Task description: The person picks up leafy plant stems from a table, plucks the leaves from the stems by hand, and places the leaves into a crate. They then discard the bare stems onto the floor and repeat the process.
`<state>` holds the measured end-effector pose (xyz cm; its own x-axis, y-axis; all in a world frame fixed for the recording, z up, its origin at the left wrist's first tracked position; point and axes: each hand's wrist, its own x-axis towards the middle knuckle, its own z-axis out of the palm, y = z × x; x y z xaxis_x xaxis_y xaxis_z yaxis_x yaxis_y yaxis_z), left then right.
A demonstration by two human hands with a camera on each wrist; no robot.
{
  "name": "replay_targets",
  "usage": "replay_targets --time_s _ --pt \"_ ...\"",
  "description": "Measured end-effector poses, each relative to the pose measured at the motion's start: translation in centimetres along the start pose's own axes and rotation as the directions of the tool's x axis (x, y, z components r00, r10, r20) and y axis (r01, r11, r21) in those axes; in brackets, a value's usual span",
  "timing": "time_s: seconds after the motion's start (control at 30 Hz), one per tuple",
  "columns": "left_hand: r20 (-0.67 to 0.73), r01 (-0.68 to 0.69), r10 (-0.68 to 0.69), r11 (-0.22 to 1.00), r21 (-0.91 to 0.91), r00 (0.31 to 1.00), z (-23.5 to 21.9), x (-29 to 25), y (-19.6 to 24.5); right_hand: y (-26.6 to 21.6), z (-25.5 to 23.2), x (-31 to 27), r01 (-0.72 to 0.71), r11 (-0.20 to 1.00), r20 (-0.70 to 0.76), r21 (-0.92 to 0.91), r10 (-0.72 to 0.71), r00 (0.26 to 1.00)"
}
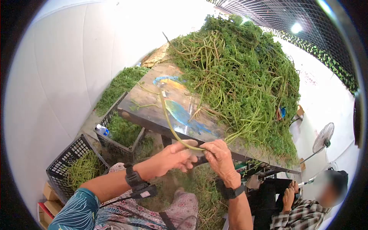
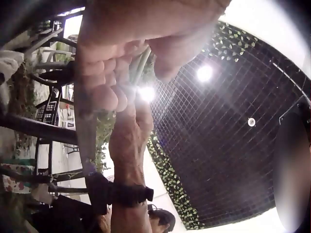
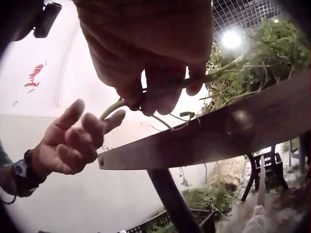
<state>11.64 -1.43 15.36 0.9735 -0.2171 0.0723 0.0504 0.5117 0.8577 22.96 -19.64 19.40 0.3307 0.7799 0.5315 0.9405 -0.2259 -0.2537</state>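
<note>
A long green stem [image 1: 171, 128] arches over the near edge of the table [image 1: 132, 103] in the head view, its lower end at the hands. My right hand [image 1: 221, 161] pinches this end between thumb and fingers. Beside it my left hand [image 1: 168, 159] has its fingers loosely spread, with the stem passing along the index finger. The right wrist view shows the left hand [image 3: 73, 145] with relaxed fingers by the stem [image 3: 112, 108], below the right hand [image 3: 150, 48]. A large heap of leafy green plants [image 1: 245, 76] covers much of the table.
Black crates holding stems [image 1: 82, 168] and greenery [image 1: 122, 130] stand at the left, with a bottle [image 1: 102, 129] on one crate's edge. Cut greenery [image 1: 207, 191] litters the floor. Another person [image 1: 303, 214] sits at the right near a standing fan [image 1: 323, 138].
</note>
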Motion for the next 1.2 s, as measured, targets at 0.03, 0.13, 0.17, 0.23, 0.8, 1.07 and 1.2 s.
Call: replay_targets --time_s 0.03,0.13,0.17,0.23,0.8,1.07,1.2 --pt "0.004 -0.015 0.015 0.999 -0.047 1.0 0.1 0.5 -0.5 0.1 -0.1 -0.3 -0.043 0.999 0.052 0.033 0.041 0.998" --pt "0.04 -0.064 0.063 0.997 0.031 0.997 0.5 1.3 -1.5 -0.7 -1.3 -0.3 -0.231 0.966 0.149 0.112 0.213 0.965" --pt "0.049 -0.078 0.074 0.994 0.077 0.996 0.7 1.5 -1.9 -0.7 -2.3 0.2 -0.328 0.936 0.143 0.132 0.309 0.94" --pt "0.09 -0.093 0.072 0.962 0.257 0.993 1.3 1.4 -3.1 1.0 -4.4 1.2 -0.487 0.778 0.17 0.396 0.459 0.872" --pt "0.201 -0.417 0.377 0.672 0.612 0.904 0.1 -6.6 -1.3 11.1 -8.7 6.9 -0.875 0.462 0.151 0.142 0.864 0.481" --pt "-0.127 -0.22 0.318 0.843 0.491 0.939 -2.0 -15.7 4.0 18.7 -8.5 3.0 -0.759 0.65 0.01 -0.04 0.759 0.65" --pt "-0.388 -0.282 0.379 0.916 0.285 0.84 -3.2 -20.1 5.1 19.5 -7.6 0.5 -0.73 0.684 -0.109 0.015 0.727 0.678"
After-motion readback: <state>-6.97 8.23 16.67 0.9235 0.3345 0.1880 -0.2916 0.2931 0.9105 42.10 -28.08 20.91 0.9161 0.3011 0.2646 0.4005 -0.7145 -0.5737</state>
